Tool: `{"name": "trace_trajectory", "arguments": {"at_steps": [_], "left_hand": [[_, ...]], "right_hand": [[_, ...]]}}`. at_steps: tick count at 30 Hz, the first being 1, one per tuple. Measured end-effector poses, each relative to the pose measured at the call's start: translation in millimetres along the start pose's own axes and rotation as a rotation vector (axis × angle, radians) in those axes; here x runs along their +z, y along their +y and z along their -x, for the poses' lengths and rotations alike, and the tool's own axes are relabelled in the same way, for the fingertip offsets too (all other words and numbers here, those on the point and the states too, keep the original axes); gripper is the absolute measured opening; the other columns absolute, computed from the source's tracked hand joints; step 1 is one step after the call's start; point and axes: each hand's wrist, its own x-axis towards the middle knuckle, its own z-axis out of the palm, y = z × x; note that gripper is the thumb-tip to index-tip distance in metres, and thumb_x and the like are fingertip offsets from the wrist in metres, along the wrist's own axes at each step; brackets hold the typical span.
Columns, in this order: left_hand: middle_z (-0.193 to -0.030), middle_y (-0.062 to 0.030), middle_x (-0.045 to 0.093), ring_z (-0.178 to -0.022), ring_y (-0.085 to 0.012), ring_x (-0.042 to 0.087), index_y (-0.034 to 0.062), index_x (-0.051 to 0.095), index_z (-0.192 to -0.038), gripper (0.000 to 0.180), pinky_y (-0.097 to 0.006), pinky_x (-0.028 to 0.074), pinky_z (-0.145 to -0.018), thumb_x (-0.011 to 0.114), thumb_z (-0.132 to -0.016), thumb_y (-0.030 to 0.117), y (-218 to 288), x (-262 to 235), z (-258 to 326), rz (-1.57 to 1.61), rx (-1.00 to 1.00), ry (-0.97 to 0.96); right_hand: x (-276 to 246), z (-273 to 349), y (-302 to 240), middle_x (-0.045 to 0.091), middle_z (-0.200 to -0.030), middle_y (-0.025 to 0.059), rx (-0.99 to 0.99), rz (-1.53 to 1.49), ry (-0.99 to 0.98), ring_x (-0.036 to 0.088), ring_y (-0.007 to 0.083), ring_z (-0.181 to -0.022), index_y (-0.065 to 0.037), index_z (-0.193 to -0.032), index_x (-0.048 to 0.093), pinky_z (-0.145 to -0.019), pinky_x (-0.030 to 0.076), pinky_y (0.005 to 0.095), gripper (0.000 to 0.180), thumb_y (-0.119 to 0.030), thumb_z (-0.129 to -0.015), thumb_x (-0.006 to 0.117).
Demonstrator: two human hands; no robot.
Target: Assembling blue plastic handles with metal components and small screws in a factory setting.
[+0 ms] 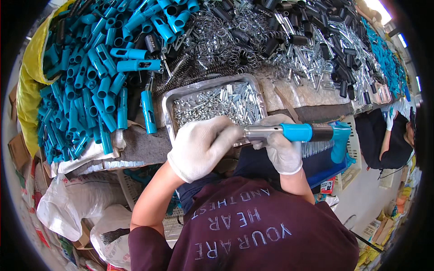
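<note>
A tubular tool [298, 132] with a silver metal end, a bright blue sleeve and a black collar lies level across the front of my body. My right hand [282, 151], in a white knitted glove, is closed around its silver part and the edge of the blue sleeve. At the silver tip, my gloved left hand [201, 145] has its fingers pinched together, slightly blurred. Whether a small part sits between those fingers is hidden. Just beyond both hands stands a metal tray [168, 110] of small silver pins and short cylinders.
Blue slotted tubes [101, 86] are heaped at the left, beside a yellow sack [31, 99]. Springs [217, 38], silver rods [312, 58] and black sleeves [346, 67] cover the bench behind the tray. A cream crate [350, 169] stands at right. Another person [382, 135] works farther right.
</note>
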Motion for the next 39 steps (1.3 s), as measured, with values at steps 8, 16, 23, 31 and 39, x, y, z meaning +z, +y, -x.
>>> {"name": "trace_trajectory", "arguments": {"at_steps": [8,16,23,31,39], "left_hand": [[-0.112,-0.0171,0.064,-0.101,-0.0326,0.064,-0.0004,0.062,-0.111,0.039,-0.039,0.051,-0.089,0.074,-0.073,0.000,-2.2,-1.5,-1.1,0.082,-0.140,-0.094],[-0.109,-0.0187,0.063,-0.101,-0.0335,0.064,-0.0016,0.060,-0.115,0.042,-0.038,0.051,-0.089,0.073,-0.076,0.003,-6.3,7.5,2.0,-0.208,0.142,-0.055],[-0.106,-0.0179,0.065,-0.101,-0.0339,0.065,-0.0002,0.060,-0.113,0.042,-0.039,0.051,-0.088,0.076,-0.075,0.009,14.0,-1.9,-7.8,0.092,-0.314,-0.163],[-0.121,-0.0179,0.060,-0.107,-0.0303,0.062,-0.0012,0.055,-0.122,0.058,-0.036,0.048,-0.095,0.078,-0.069,0.002,8.7,-0.6,-8.9,0.183,-0.354,-0.288],[-0.131,-0.0236,0.055,-0.117,-0.0323,0.060,-0.0023,0.037,-0.144,0.090,-0.040,0.047,-0.100,0.081,-0.069,0.022,9.2,23.5,0.2,0.256,-0.160,0.001]], "right_hand": [[-8.9,0.1,7.5,0.071,-0.099,0.0207,0.115,-0.158,0.011,0.072,0.0245,-0.081,0.006,-0.113,0.058,-0.068,0.061,0.0317,0.034,-0.016,-0.089,0.068],[-7.4,1.3,9.4,0.070,-0.101,0.0204,0.138,-0.122,0.041,0.072,0.0241,-0.081,0.006,-0.113,0.058,-0.069,0.061,0.0316,0.031,-0.011,-0.090,0.067],[-5.7,4.0,11.4,0.071,-0.100,0.0192,0.165,-0.160,0.096,0.071,0.0229,-0.080,0.007,-0.113,0.059,-0.068,0.061,0.0306,0.030,-0.013,-0.091,0.066],[-4.1,2.6,7.8,0.071,-0.095,0.0168,0.188,-0.114,0.099,0.070,0.0201,-0.077,0.005,-0.108,0.061,-0.066,0.060,0.0294,0.029,-0.017,-0.092,0.066],[4.0,5.8,-2.8,0.070,-0.087,0.0135,0.293,-0.013,0.144,0.068,0.0169,-0.069,0.004,-0.101,0.064,-0.059,0.056,0.0270,0.022,-0.014,-0.088,0.068]]}}
